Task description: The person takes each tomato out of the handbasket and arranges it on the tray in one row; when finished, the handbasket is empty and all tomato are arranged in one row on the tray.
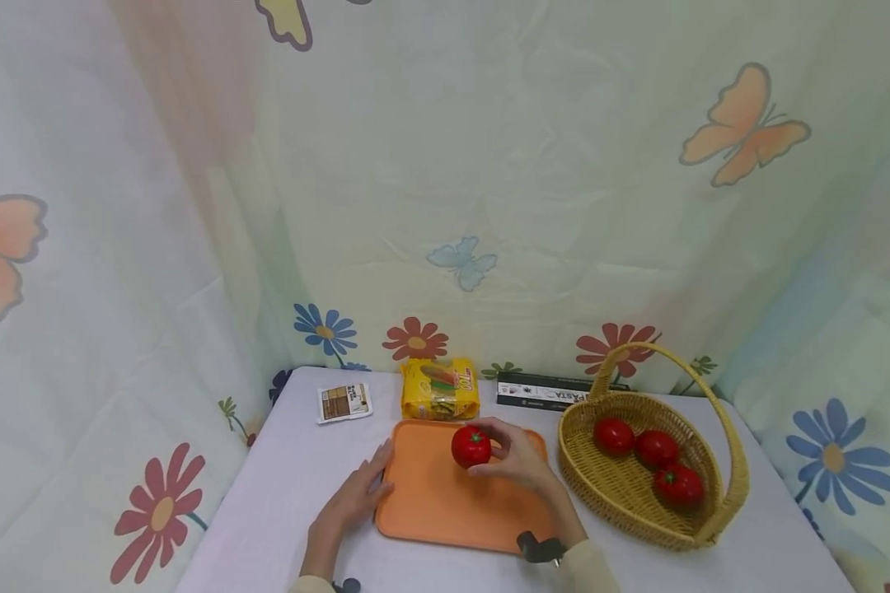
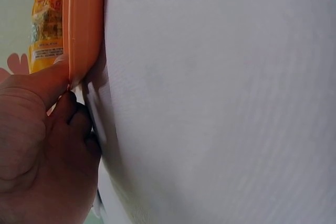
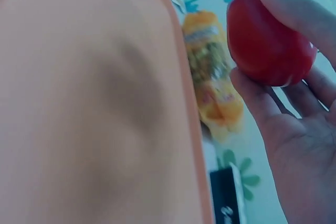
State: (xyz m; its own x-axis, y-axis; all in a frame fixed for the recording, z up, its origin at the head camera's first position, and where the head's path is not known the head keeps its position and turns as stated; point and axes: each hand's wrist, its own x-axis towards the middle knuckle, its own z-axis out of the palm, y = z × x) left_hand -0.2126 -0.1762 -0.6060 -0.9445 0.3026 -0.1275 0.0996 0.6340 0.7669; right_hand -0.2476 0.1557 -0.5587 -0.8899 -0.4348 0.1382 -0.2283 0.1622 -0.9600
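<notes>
My right hand [image 1: 515, 455] grips a red tomato [image 1: 470, 446] with a green stem top, holding it above the orange tray [image 1: 445, 511]. In the right wrist view the thumb lies across one side of the tomato [image 3: 268, 40] and the fingers support the other; a shadow falls on the tray [image 3: 63, 129]. At the tray's left edge is my left hand [image 1: 356, 492]. The left wrist view shows its thumb against the rim of the tray [image 2: 86, 24], with the other fingers of the hand [image 2: 42, 145] curled just below.
A wicker basket [image 1: 601, 486] with a tall handle stands right of the tray, with three red tomatoes [image 1: 656, 450] inside. Behind the tray lie a yellow food packet [image 1: 440, 389] and a black pasta box [image 1: 537, 391]. A small white-and-brown packet [image 1: 344, 403] is at the back left.
</notes>
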